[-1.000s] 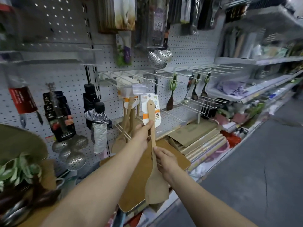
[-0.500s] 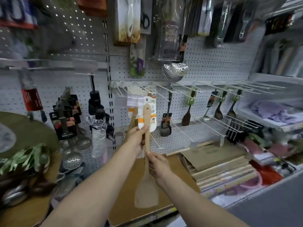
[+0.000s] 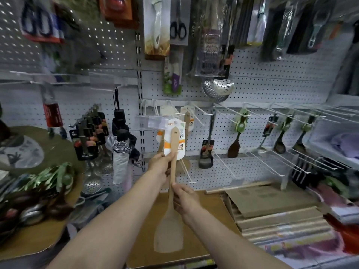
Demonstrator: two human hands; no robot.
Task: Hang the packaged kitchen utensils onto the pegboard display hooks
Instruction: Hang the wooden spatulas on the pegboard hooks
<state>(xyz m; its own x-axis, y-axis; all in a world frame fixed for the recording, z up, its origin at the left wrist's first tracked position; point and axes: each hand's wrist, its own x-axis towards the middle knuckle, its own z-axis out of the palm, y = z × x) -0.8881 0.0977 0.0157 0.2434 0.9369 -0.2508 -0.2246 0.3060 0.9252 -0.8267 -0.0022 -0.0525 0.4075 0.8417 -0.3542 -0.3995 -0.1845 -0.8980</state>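
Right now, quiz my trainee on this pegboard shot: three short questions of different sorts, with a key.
1. True or false: both hands hold the pale wooden spatula with the white and orange card.
2. Which hand grips higher on the handle? A) left hand B) right hand
3. Fill in: the perforated steel skimmer hangs ___ the metal box grater.

Key: 1 true; 2 A; 3 below.
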